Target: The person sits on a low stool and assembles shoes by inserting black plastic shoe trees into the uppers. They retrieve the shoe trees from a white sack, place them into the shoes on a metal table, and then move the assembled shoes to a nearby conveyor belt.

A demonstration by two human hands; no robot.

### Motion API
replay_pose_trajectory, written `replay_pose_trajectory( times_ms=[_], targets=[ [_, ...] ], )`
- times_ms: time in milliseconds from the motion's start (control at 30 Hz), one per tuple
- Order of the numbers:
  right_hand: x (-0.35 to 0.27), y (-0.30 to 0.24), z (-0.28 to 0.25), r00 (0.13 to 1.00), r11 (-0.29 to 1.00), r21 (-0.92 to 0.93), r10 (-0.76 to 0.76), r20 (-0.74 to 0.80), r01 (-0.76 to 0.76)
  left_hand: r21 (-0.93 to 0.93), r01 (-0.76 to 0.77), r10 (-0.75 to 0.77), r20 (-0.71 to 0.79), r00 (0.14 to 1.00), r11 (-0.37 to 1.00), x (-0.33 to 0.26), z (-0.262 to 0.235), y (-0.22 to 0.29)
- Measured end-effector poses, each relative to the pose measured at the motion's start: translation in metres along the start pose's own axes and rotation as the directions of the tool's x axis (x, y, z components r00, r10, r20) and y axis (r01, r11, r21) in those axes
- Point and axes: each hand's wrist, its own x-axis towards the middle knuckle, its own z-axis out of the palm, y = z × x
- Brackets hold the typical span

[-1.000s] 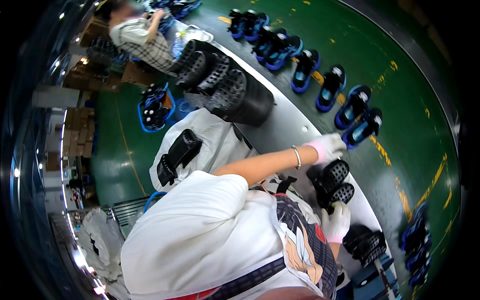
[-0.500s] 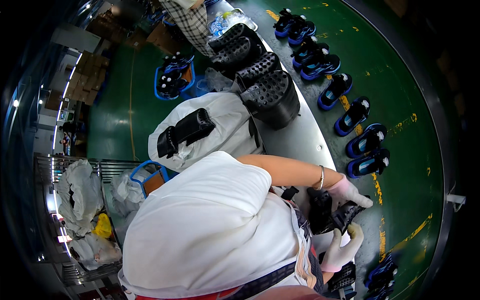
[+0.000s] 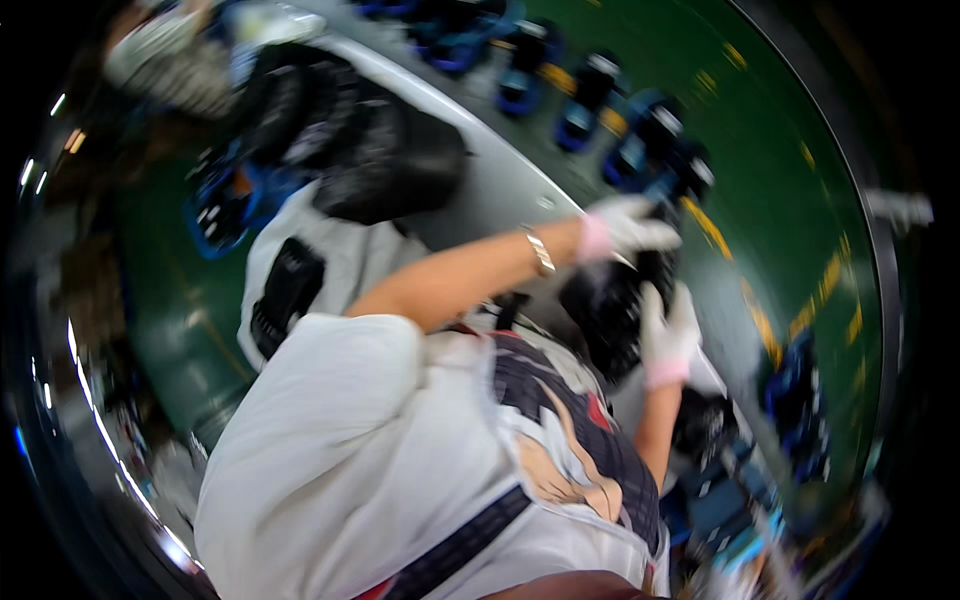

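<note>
Motion smears the picture. My left hand [image 3: 628,230], in a white and pink glove, grips a dark, narrow black piece [image 3: 657,262] over the table edge; its exact kind is too blurred to tell. Just below, my right hand [image 3: 670,335], gloved alike, has its fingertips up at the lower end of the same piece, and a gap shows between thumb and fingers. Against my body, left of the right hand, lies a pile of black bumpy pieces [image 3: 605,310].
Stacks of black perforated pieces [image 3: 390,150] stand on the metal table [image 3: 500,185] at upper left. A white sack [image 3: 345,255] bears another black piece. Blue-black shoes [image 3: 585,105] line the green conveyor belt [image 3: 740,170]. More shoes [image 3: 795,400] are at lower right. Another person [image 3: 175,60] is at upper left.
The whole view has swung, so the stacks and shoes appear farther left and higher. Both my hands, with the black piece, show higher up in the picture.
</note>
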Motion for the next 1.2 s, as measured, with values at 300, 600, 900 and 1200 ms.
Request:
replay_pose_trajectory(
  times_ms=[300, 600, 900, 1200],
  targets=[
    [0.023, 0.021, -0.016, 0.977, 0.978, 0.018, 0.209, 0.031, -0.21, 0.779, -0.158, 0.134, 0.095, 0.986, 0.607, 0.034, -0.023, 0.003],
    [0.102, 0.057, -0.046, 0.864, 0.888, 0.182, 0.334, 0.377, -0.423, 0.956, -0.29, 0.173, 0.277, 0.945, 0.051, 0.098, -0.031, -0.06],
    [0.17, 0.007, -0.02, 0.904, 0.823, -0.566, 0.284, 0.319, -0.058, 0.909, -0.415, 0.185, 0.414, 0.891, -0.036, 0.12, -0.029, -0.077],
    [0.192, 0.031, 0.047, 0.895, 0.848, -0.334, 0.445, 0.032, -0.41, 0.988, 0.095, -0.126, -0.079, 0.989, 0.125, 0.134, -0.022, -0.076]
  ],
)
